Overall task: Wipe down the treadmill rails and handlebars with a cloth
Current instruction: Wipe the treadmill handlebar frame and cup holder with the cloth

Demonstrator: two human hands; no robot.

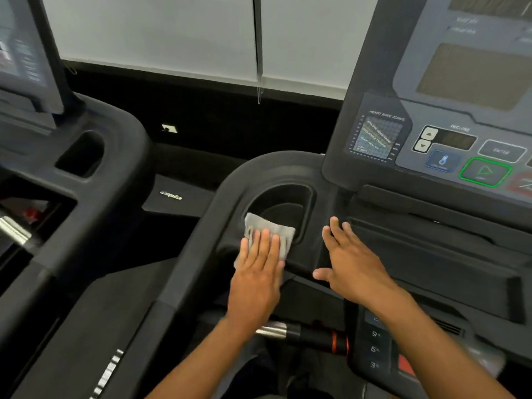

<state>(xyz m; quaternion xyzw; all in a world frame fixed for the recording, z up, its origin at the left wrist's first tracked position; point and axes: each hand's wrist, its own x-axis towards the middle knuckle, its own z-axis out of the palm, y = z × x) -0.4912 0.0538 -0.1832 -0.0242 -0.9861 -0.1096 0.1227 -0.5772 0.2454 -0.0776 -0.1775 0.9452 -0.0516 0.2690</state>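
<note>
A grey folded cloth [266,228] lies on the black treadmill's left console arm [227,185], at the near rim of the oval cup holder [283,203]. My left hand [257,272] presses flat on the cloth with fingers extended. My right hand [351,263] rests flat with spread fingers on the black tray surface to the right of the cup holder, holding nothing. The left side rail [161,306] runs from the console arm down toward me. A chrome and black handlebar [290,331] with an orange ring shows below my left wrist.
The console panel [449,131] with a heart rate chart, incline arrows and a green start button rises at the right. A keypad [374,341] with numbers sits under my right forearm. A second treadmill [86,174] stands to the left. White blinds [178,33] hang behind.
</note>
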